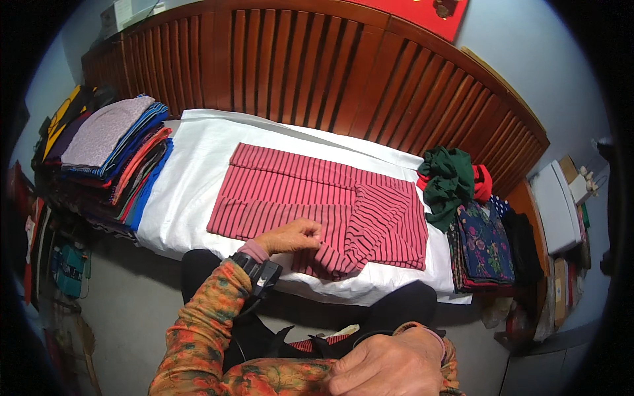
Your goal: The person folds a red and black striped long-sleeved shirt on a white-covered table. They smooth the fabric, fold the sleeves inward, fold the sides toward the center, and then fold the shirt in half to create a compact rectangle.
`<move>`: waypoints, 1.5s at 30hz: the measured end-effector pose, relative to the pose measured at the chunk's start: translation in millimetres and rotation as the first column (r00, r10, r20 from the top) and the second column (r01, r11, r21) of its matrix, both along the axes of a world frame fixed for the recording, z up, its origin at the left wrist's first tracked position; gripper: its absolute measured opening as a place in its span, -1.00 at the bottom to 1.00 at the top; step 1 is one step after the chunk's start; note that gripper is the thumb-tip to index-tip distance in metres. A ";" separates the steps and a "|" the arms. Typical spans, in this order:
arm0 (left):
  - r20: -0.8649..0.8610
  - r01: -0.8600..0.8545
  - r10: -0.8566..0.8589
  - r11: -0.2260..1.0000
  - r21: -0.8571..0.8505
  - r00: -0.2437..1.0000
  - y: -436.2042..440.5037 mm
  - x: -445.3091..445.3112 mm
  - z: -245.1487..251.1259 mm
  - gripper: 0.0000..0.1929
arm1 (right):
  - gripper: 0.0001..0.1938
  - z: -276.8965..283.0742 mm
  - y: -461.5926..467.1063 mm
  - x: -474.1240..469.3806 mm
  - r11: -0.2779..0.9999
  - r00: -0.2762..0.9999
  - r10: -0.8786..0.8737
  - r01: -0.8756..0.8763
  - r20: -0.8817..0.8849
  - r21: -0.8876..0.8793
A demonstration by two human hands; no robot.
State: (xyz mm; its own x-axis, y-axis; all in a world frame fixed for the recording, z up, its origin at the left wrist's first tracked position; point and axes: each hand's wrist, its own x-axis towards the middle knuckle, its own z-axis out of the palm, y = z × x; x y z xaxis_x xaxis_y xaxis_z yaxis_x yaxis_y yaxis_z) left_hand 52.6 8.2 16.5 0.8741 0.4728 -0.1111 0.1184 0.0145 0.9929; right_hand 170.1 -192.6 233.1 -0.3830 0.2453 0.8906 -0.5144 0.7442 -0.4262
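A pink garment with dark stripes (292, 185) lies partly folded on a white cloth sheet, with one sleeve-like part laid across its right half. My left hand (292, 235) is at the near edge of the garment, its fingers curled against a loose striped part; whether they pinch the fabric cannot be told. My right hand (391, 364) is raised close to the camera at the bottom, away from the garment, its fingertips hidden. The white sheet (168, 193) covers the surface in front of me.
A tall stack of folded clothes (106, 133) stands at the left. On the right are a crumpled dark green garment (448, 178) and a folded floral garment (485, 242) atop a pile. A slatted wooden backrest (297, 69) runs along the far side.
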 end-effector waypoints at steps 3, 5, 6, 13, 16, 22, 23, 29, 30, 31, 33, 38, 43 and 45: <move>0.006 -0.027 0.027 1.000 -0.002 1.000 -1.0 1.5 5.1 -0.85 | -0.55 1.1 -10.3 2.2 0.996 1.000 0.012 -0.014 -0.019 -0.092; -0.052 -0.029 0.022 0.991 -0.129 0.998 -1.8 -2.7 11.1 -0.89 | -0.64 1.9 -15.6 4.3 0.988 0.999 0.026 -0.030 -0.022 -0.152; 0.007 0.002 -0.001 0.978 -0.206 1.000 -2.0 -5.4 15.1 -0.90 | -0.69 2.5 -17.2 5.5 0.982 0.999 0.037 -0.040 -0.020 -0.187; 0.130 -0.030 0.054 0.984 -0.174 0.990 -9.6 -6.0 52.7 -0.92 | -0.79 1.2 -9.7 52.4 0.991 0.981 -0.123 0.129 0.150 -0.031; 0.135 -0.011 0.028 0.992 -0.125 0.990 -16.4 -9.7 65.4 -0.87 | -0.76 -18.8 -10.4 87.1 0.817 0.858 -0.436 0.504 0.272 -0.280; 0.063 0.054 -0.063 0.988 0.143 0.996 -43.0 -11.9 90.2 -0.74 | -0.58 -106.1 35.9 132.7 0.355 0.205 -0.503 0.935 0.840 -0.016; 0.053 0.064 -0.072 0.988 0.138 0.996 -48.9 -11.0 94.5 -0.73 | -0.47 -116.0 33.2 134.5 0.449 0.224 -0.505 0.893 0.834 0.032; -0.019 0.112 -0.114 0.918 0.381 0.993 -87.5 -1.1 101.9 -0.73 | -0.62 -151.6 28.7 100.2 0.630 0.358 -0.537 0.772 0.764 0.081; -0.001 0.121 -0.130 0.920 0.373 0.992 -90.5 -2.6 100.2 -0.74 | -0.66 -152.8 28.3 96.7 0.644 0.392 -0.541 0.762 0.744 0.067; -0.007 0.112 -0.115 0.941 0.319 0.993 -92.2 -6.2 98.5 -0.74 | -0.70 -153.2 27.6 94.8 0.658 0.425 -0.545 0.751 0.723 0.054; 0.005 0.088 -0.091 0.972 0.218 0.996 -93.3 -19.1 94.9 -0.75 | -0.78 -150.6 17.2 99.7 0.591 0.373 -0.588 0.804 0.718 0.066; -0.122 0.021 -0.010 0.995 0.094 0.993 -89.5 -34.9 86.5 -0.68 | -0.74 -145.8 -5.0 112.2 0.505 0.362 -0.643 0.863 0.675 0.017; -0.271 0.260 -0.160 0.885 0.387 0.949 -100.7 -29.4 91.8 -0.16 | -0.86 -140.5 -13.7 116.7 0.444 0.382 -0.581 0.889 0.719 -0.113; -0.208 0.228 -0.137 0.824 0.519 0.968 -108.9 -23.3 96.4 -0.14 | -0.87 -139.6 -14.2 115.5 0.444 0.392 -0.571 0.886 0.722 -0.129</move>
